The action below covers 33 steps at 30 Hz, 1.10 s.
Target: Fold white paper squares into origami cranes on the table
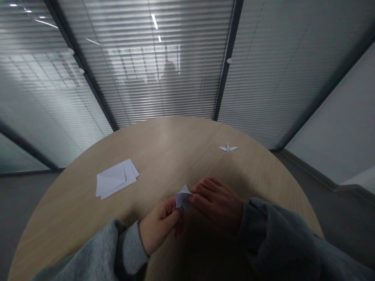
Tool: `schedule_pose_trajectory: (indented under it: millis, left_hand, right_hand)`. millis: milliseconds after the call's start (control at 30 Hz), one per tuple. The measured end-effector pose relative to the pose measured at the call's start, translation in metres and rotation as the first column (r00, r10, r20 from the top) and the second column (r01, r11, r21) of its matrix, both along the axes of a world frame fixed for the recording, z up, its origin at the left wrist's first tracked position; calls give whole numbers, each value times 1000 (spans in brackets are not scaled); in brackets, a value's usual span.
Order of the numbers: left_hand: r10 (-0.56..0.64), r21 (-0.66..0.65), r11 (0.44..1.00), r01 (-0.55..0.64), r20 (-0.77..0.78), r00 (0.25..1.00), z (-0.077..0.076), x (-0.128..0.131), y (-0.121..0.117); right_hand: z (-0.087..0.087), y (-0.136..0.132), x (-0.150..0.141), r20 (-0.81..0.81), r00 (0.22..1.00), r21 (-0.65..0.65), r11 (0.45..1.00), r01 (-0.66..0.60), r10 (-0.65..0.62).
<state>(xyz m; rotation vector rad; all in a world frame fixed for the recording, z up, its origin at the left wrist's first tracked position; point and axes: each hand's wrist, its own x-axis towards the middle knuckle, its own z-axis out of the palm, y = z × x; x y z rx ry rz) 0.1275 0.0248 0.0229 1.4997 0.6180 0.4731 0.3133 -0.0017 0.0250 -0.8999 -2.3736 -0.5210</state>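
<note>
A small piece of folded white paper (183, 196) is held up between my two hands, above the near part of the round table. My left hand (162, 221) pinches its lower left side with thumb and fingers. From the right, my right hand (216, 201) grips its right edge between thumb and fingertips, the other fingers curled. One pointed flap stands up at the top of the paper, and its lower part is partly covered by my fingers. Farther off, to the right, a finished-looking white paper crane (228, 148) rests on the table with its wings spread.
On the left of the wooden table (164, 148) lies a small stack of white paper sheets (115, 179), slightly fanned. Glass panels with blinds (175, 93) stand behind the table's far curved edge. A pale wall (336, 128) rises at the right.
</note>
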Motion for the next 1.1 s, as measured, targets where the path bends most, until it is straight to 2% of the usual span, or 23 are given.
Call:
schedule_pose_trajectory:
  millis: [100,233,400,600,900,1100]
  left_hand:
    - [-38,-24,999,39,33,999,1,1,-2]
    - [-59,6,998,59,80,995,3,2,-4]
    - [-72,-9,997,73,58,996,5,1,-5]
    - [-60,-25,998,63,106,993,8,2,-7]
    - [-45,-43,998,49,100,994,8,2,-10]
    - [52,84,995,-53,17,999,3,-2,-8]
  right_hand:
    - [0,0,-1,-30,1000,-21,1000,-9,8]
    - [0,0,-2,-45,999,-24,1000,0,-1]
    - [0,-1,-3,-58,998,-23,999,-33,31]
    - [0,-2,-4,-89,996,15,1000,-22,23]
    - [1,-4,-4,-94,995,26,1000,-13,15]
    - [3,-4,-5,-87,996,60,998,-16,21]
